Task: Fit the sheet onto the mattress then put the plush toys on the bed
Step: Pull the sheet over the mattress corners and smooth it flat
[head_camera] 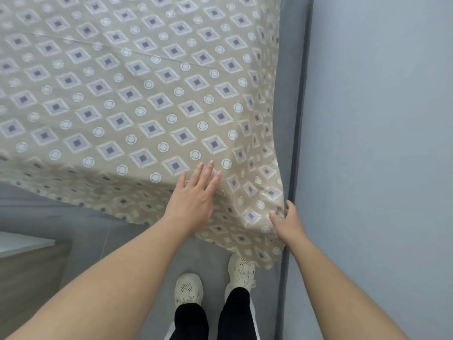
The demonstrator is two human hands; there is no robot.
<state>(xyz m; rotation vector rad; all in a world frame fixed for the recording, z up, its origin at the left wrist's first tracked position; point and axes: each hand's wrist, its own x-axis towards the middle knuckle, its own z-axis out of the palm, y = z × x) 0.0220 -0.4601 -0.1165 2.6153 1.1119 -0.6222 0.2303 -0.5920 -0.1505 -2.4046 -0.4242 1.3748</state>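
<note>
The sheet (137, 94) is beige, with a pattern of diamonds and small white circles. It lies spread and a little wrinkled over most of the upper part of the view. Its near edge hangs in a loose, uneven line, and its near right corner drops down in folds.

Your left hand (193, 200) rests flat on the sheet close to this near edge. Its fingers (208, 173) are straight and a little spread, released, and they grasp nothing. Your right hand (288, 223) is at the right border of the sheet, on the hanging corner. Here the fingers are curled and they grasp a fold of the cloth, with the thumb pointing up along the border.

Just right of the sheet a grey padded border (285, 94) runs from top to bottom, touching the cloth. Beyond it is a pale blue-grey wall (380, 119).

Below the near edge of the sheet there is a grey surface (122, 241). You stand on it in two cream shoes: the left shoe (188, 289) is apart from the sheet, and the toe of the right shoe (241, 268) goes under the hanging corner. Black trousers (234, 312) show above the shoes. Far to the lower left of the sheet a piece of wooden floor (29, 271) is visible.
</note>
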